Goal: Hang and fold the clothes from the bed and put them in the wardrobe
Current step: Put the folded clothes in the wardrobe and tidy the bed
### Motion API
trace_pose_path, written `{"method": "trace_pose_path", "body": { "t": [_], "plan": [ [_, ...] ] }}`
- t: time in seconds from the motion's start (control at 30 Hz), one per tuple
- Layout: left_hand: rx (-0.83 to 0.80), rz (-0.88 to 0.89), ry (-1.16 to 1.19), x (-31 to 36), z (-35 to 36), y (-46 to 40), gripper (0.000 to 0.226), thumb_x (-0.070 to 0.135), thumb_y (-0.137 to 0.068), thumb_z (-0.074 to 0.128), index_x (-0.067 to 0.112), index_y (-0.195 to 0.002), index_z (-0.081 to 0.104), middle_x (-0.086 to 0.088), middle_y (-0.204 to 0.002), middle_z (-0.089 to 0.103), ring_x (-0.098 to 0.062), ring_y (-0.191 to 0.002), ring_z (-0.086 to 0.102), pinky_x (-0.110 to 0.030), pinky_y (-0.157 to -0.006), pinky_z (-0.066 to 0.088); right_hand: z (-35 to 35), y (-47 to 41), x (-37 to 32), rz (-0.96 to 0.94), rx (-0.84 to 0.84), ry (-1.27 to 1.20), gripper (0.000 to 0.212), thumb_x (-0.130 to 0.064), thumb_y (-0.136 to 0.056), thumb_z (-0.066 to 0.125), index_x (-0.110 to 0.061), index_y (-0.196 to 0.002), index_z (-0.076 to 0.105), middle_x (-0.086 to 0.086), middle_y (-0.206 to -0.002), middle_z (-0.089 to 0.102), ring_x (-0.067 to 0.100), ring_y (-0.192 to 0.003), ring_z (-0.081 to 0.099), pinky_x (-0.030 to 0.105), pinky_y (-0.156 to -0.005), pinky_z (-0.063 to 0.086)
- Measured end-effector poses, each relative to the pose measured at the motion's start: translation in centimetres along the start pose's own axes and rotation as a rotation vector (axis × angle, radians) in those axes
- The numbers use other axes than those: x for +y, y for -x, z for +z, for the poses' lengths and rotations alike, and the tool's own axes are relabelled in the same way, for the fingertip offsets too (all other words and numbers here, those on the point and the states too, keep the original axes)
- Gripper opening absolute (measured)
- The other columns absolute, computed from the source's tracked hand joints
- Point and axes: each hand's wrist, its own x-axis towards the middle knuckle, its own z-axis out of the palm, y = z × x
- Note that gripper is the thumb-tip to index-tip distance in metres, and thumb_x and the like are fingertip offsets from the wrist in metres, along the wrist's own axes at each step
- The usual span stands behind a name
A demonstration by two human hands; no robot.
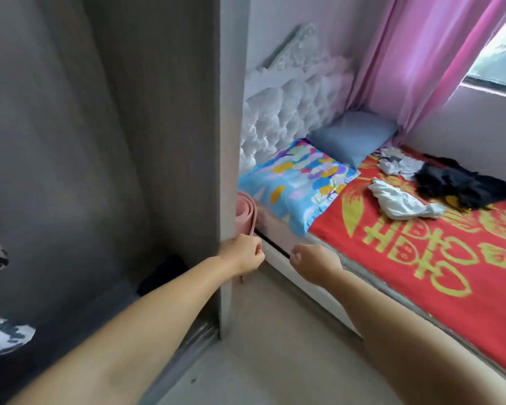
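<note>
Presently: two bare hands, both reaching from the wardrobe point(158, 118) opening toward the bed point(421, 287). Left hand point(243, 254): fingers curled in, nothing visibly held, hovering at the wardrobe's side panel edge, just beside a rolled pink mat point(246, 213) wedged between panel and bed. Right hand point(313, 263): fingers loosely curled, holding nothing, near the bed's side rail. Clothes, item one: white garment point(400, 201), crumpled, on the red-and-gold bedspread. Item two: black garment point(459, 184), heaped just beyond it, nearer the window wall. Item three: a white-and-dark piece point(398, 165), near the blue-grey pillow point(354, 137). Patterned pillow point(295, 176) at the headboard end. Handling note, as judgement: the white garment lies nearest; lift it alone by shoulders or waistband so it hangs flat for folding, without dragging the black heap. Clearance: the floor strip between wardrobe and bed looks narrow; panel edge and bed rail flank both forearms. Open room lies above the bedspread, rightward.
</note>
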Motion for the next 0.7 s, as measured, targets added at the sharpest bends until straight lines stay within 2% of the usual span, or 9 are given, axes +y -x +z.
{"method": "trace_pose_path", "body": {
  "t": [0.17,0.33,0.47,0.6,0.7],
  "plan": [
    [-0.018,0.106,-0.038,10.6,2.0,-4.0,0.027,0.031,-0.09,0.045,0.022,-0.105,0.064,-0.005,-0.113,0.065,-0.029,-0.107,0.059,-0.033,-0.086,0.048,-3.2,2.6,10.7,0.054,0.044,0.025,0.031,-0.04,-0.096,0.042,-0.02,-0.106,0.063,0.003,-0.108,0.067,0.028,-0.099,0.062,0.034,-0.08,0.05],
    [-0.024,0.251,-0.11,22.4,5.5,-7.8,0.025,0.029,-0.09,0.044,0.02,-0.1,0.064,-0.005,-0.11,0.066,-0.028,-0.104,0.059,-0.031,-0.076,0.042,-4.7,6.3,24.2,0.201,0.053,0.017,0.032,-0.037,-0.098,0.038,-0.016,-0.101,0.061,0.004,-0.098,0.067,0.026,-0.088,0.064,0.029,-0.065,0.045],
    [-0.081,0.358,-0.089,30.7,8.5,-10.3,0.025,0.031,-0.09,0.043,0.019,-0.097,0.065,-0.002,-0.105,0.066,-0.026,-0.099,0.059,-0.034,-0.078,0.047,-6.1,9.2,33.6,0.335,0.041,0.013,0.031,-0.034,-0.098,0.037,-0.015,-0.091,0.06,0.0,-0.088,0.063,0.021,-0.075,0.057,0.027,-0.058,0.04],
    [-0.121,0.471,-0.111,37.5,10.7,-13.5,0.029,0.032,-0.094,0.042,0.015,-0.101,0.065,-0.004,-0.103,0.065,-0.026,-0.094,0.06,-0.035,-0.074,0.048,-6.9,10.8,40.3,0.444,0.045,-0.014,0.033,-0.033,-0.099,0.036,-0.014,-0.089,0.06,0.0,-0.084,0.062,0.022,-0.076,0.059,0.028,-0.057,0.041],
    [-0.174,0.518,-0.115,40.9,12.6,-16.7,0.03,0.03,-0.095,0.041,0.013,-0.101,0.065,-0.004,-0.1,0.066,-0.025,-0.089,0.061,-0.032,-0.064,0.044,-6.4,10.6,44.1,0.497,0.028,-0.051,0.033,-0.033,-0.099,0.036,-0.013,-0.087,0.06,0.0,-0.085,0.064,0.023,-0.077,0.06,0.03,-0.063,0.047]
  ]
}}
